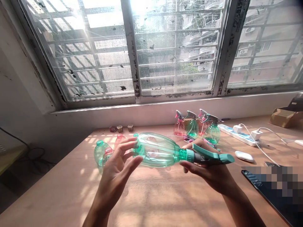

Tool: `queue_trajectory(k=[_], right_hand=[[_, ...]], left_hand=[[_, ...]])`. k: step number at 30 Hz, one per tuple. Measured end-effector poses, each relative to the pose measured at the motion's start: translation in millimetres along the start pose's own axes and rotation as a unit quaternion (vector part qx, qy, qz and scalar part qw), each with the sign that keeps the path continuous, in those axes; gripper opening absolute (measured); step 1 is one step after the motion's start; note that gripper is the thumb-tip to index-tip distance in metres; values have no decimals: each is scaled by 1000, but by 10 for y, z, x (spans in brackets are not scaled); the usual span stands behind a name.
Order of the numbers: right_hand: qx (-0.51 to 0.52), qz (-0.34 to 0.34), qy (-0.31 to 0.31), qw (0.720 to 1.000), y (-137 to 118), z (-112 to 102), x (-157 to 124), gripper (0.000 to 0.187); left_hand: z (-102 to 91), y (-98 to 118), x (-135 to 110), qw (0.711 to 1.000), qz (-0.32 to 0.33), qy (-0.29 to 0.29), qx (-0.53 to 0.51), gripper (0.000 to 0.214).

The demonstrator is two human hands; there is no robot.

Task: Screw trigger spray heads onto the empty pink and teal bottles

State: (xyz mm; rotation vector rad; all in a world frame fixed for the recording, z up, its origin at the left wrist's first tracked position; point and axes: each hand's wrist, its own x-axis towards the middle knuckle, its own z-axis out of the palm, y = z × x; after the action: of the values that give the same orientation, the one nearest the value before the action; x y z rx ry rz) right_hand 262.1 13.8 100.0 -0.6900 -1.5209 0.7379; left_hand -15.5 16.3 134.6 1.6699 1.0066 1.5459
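A clear green spray bottle (157,150) lies sideways in the air above the wooden table (151,195), its teal trigger head (209,156) pointing right. My right hand (208,171) is closed around the neck and trigger head. My left hand (118,165) has its fingers spread, with the fingertips touching the bottle's base end. Behind my left hand stand open green and pink bottle bodies without heads (104,153).
Several finished spray bottles (196,127) stand at the back of the table. A white power strip (236,134) with chargers and cables lies to the right, with a white case (244,156), a dark tablet (272,189) and a cardboard box (285,116). Small cubes (120,128) sit by the wall.
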Motion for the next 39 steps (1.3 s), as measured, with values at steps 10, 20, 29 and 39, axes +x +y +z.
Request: queue_trajectory(k=[10,20,29,39], right_hand=[[76,40,-3,996,116,-76,98,21],[41,72,-16,996,16,5,61,20],[189,116,-16,975,121,-47,96,26],[76,49,-39,995,51,-6,55,21]], left_hand=[[15,-108,-67,990,59,63,108,45],[22,-140,-19,987,35,15,157,53],[-46,-165,-100,968,194,12,158,58],[-12,-60,-38,982,149,-14,113,38]])
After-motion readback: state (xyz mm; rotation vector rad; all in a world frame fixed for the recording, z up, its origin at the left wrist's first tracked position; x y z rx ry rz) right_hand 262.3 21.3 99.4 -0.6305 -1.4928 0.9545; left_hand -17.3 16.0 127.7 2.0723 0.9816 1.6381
